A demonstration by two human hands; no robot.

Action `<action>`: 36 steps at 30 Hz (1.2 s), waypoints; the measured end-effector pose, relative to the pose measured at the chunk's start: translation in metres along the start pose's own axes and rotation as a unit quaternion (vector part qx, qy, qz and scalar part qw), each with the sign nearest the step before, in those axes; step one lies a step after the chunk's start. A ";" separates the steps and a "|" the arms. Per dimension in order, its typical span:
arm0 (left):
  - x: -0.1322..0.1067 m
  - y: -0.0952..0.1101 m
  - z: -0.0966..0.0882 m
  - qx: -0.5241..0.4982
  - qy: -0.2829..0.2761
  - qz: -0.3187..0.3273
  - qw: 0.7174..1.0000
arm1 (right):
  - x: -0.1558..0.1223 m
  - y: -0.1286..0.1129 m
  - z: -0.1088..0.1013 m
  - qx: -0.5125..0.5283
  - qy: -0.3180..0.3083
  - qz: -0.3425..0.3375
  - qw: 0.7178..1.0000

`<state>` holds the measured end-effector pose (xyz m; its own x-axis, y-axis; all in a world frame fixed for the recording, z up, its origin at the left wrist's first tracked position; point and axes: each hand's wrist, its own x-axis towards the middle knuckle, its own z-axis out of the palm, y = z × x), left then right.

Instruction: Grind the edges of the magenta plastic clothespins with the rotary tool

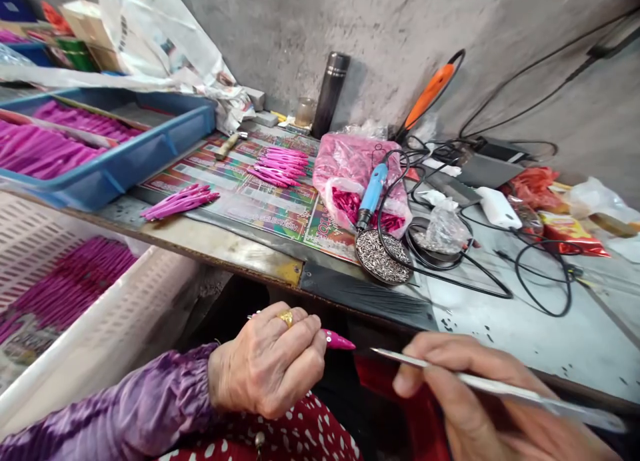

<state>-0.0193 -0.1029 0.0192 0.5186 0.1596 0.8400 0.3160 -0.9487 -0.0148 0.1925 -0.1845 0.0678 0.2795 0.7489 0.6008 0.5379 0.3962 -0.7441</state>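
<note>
My left hand (267,361), with a gold ring on one finger, is closed around a slim magenta pen body (339,340). The pen's tapered tip pokes out past my fingers toward the right, and most of its length is hidden in my grip. My right hand (475,401) holds a long, thin steel tool (490,384) between fingers and thumb. The tool's pointed end stops a short distance to the right of the pen tip, not touching it.
A blue tray (165,137) and a white slatted crate (115,314) hold many magenta pen parts. On the bench lie loose pens (180,202), a bag of pink parts (350,174), a blue handheld tool (373,187), a round dish of small metal pieces (383,257), and tangled black cables (545,274).
</note>
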 end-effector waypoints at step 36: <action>-0.011 -0.005 -0.005 0.003 -0.009 -0.021 1.000 | 0.016 -0.011 0.033 -0.068 -0.261 -0.075 0.960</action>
<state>-0.0305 -0.1017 0.0132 0.5197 0.2047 0.8295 0.3425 -0.9394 0.0173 0.1649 -0.1594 0.0758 -0.2266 0.8666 0.4446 0.6500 0.4745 -0.5936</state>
